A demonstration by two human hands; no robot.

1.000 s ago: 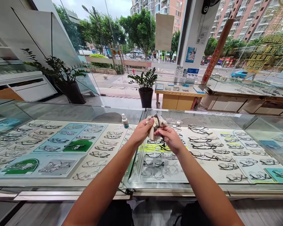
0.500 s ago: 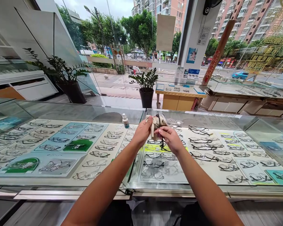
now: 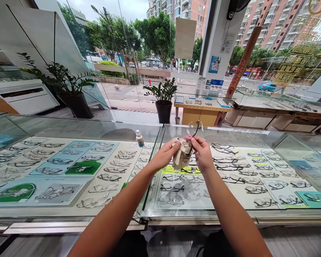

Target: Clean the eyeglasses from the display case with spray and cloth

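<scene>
Above the glass display case, my left hand point(image 3: 168, 154) is closed on a crumpled beige cloth point(image 3: 179, 159). Part of a pair of glasses point(image 3: 196, 128) shows past the cloth, with a clear lens and a dark temple at the top. My right hand point(image 3: 202, 150) pinches the glasses by their frame, close against the cloth. The cloth and fingers hide the other part of the glasses. A small white bottle point(image 3: 139, 138) with a bluish label stands on the glass to the left of my hands.
Rows of eyeglasses point(image 3: 173, 186) lie inside the glass display case point(image 3: 192, 213) below my hands. More frames fill the left case point(image 3: 56, 160). Beyond stand a potted plant point(image 3: 163, 110), a wooden table point(image 3: 194, 116) and a large window.
The glasses have turned so a lens and temple now stick up above my hands. My right hand has risen and shifted right, and the cloth hangs lower in my left hand.
</scene>
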